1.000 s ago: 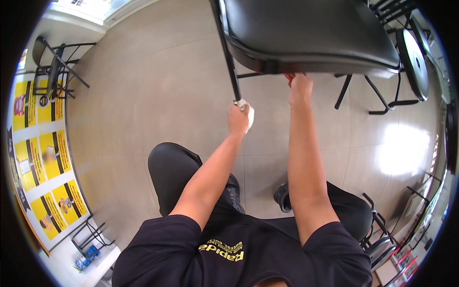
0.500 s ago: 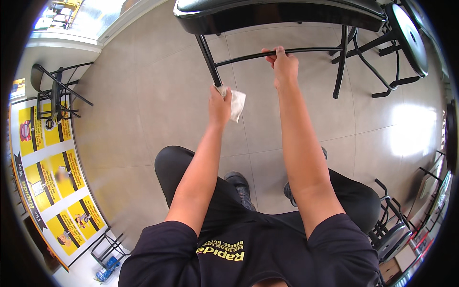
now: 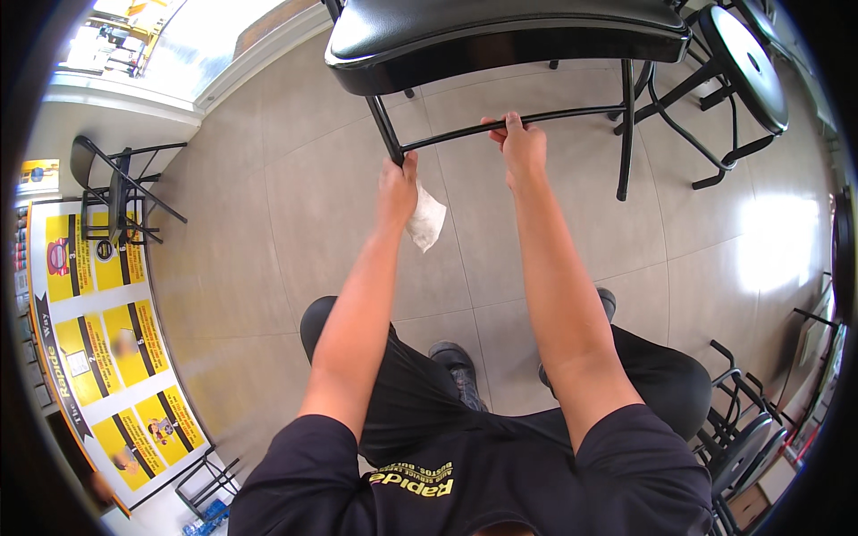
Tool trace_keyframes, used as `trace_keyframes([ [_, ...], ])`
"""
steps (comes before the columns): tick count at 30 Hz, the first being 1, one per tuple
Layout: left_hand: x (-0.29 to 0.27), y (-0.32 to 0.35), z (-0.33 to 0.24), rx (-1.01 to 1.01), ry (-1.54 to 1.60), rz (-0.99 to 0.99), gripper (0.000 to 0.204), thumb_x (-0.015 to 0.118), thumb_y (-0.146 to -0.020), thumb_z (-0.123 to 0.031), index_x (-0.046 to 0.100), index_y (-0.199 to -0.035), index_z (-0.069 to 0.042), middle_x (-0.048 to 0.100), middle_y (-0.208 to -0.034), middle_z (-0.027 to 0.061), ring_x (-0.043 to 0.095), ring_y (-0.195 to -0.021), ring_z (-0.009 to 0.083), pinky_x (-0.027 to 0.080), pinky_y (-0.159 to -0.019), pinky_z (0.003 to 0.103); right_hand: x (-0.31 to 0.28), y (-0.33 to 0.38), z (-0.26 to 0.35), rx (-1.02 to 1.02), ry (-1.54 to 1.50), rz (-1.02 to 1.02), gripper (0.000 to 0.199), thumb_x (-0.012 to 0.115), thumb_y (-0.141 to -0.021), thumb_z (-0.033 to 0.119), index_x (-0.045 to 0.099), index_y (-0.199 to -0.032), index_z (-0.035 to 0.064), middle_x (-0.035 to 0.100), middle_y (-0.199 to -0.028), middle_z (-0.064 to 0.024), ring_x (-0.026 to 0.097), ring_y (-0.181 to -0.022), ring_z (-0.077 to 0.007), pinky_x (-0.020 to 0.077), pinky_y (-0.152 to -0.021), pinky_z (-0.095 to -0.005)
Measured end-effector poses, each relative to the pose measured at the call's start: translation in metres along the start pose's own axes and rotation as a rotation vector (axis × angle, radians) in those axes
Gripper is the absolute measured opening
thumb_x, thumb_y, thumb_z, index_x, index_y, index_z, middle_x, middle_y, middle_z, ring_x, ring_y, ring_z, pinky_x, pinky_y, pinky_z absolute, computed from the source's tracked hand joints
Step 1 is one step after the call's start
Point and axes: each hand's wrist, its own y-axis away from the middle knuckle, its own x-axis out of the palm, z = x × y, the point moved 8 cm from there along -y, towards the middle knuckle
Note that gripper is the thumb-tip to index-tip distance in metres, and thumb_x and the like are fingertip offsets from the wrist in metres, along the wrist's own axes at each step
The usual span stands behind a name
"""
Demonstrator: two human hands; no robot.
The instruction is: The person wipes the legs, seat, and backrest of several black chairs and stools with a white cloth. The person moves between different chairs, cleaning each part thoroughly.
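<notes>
A black padded chair [image 3: 509, 40] stands in front of me, with its seat at the top of the view. My left hand [image 3: 397, 189] is closed round the lower part of its left leg, just below the crossbar joint. From that hand hangs a crumpled white cloth [image 3: 428, 220]. The part of the cloth inside the fist is hidden, as is the leg's lower end. My right hand [image 3: 522, 148] grips the thin black crossbar [image 3: 447, 137] near its middle, thumb on top and fingers curled round it.
Black stools with round seats [image 3: 749, 67] stand close to the chair's right. A folding chair [image 3: 121, 188] is at the left, by a yellow and white wall board [image 3: 107, 348]. More black seats [image 3: 737, 438] are at the lower right. Grey tiled floor [image 3: 295, 223] lies between.
My left hand with the cloth has moved up the chair leg to just under the crossbar. My right hand keeps its hold on the bar. The view has shifted slightly.
</notes>
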Motion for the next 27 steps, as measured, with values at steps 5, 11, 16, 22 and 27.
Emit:
trace_keyframes([
  [5,0.002,0.004,0.02,-0.011,-0.275,0.291,0.067,0.071,-0.095,-0.055,0.06,-0.129,0.003,0.071,-0.112,0.0299,0.067,-0.111,0.0446,0.053,-0.091,0.05,0.0,-0.001,-0.005,0.016,0.003,-0.015,0.02,0.048,-0.112,0.021,0.059,-0.108,0.005,0.08,-0.099,-0.0082,0.064,-0.086,-0.0114,0.0461,-0.078,-0.0269],
  [11,0.043,0.098,0.101,-0.072,-0.554,1.109,0.05,0.075,-0.091,-0.048,0.075,-0.118,-0.007,0.077,-0.1,0.0134,0.073,-0.091,0.0247,0.056,-0.082,0.039,0.009,-0.001,-0.011,0.05,0.032,0.013,0.021,0.05,-0.111,0.022,0.058,-0.109,0.0033,0.08,-0.098,-0.0081,0.064,-0.088,-0.0112,0.047,-0.077,-0.0272],
  [16,0.014,0.086,-0.059,-0.025,-0.277,0.947,0.035,0.073,-0.095,-0.041,0.074,-0.112,-0.01,0.072,-0.089,0.0056,0.064,-0.078,0.0133,0.052,-0.072,0.031,-0.003,-0.02,-0.026,0.032,-0.02,0.058,0.022,0.054,-0.109,0.026,0.06,-0.106,0.0041,0.08,-0.099,-0.0064,0.065,-0.091,-0.0117,0.0499,-0.08,-0.0291],
  [22,0.035,-0.019,-0.134,-0.071,0.476,0.373,0.053,0.062,-0.103,-0.051,0.066,-0.124,-0.003,0.069,-0.114,0.0104,0.064,-0.105,0.0187,0.049,-0.093,0.036,0.01,0.011,-0.006,0.298,-0.247,0.378,0.03,0.065,-0.105,0.028,0.065,-0.118,0.0008,0.073,-0.12,-0.0122,0.068,-0.107,-0.0177,0.0564,-0.085,-0.038],
  [27,0.079,-0.022,-0.192,0.214,0.42,0.44,0.089,0.042,-0.104,-0.073,0.049,-0.153,0.001,0.052,-0.153,0.0221,0.05,-0.142,0.0325,0.039,-0.117,0.041,0.0,0.007,-0.002,0.179,-0.301,0.447,0.037,0.071,-0.101,0.021,0.061,-0.128,-0.0021,0.068,-0.123,-0.0126,0.069,-0.106,-0.02,0.0576,-0.087,-0.0383],
])
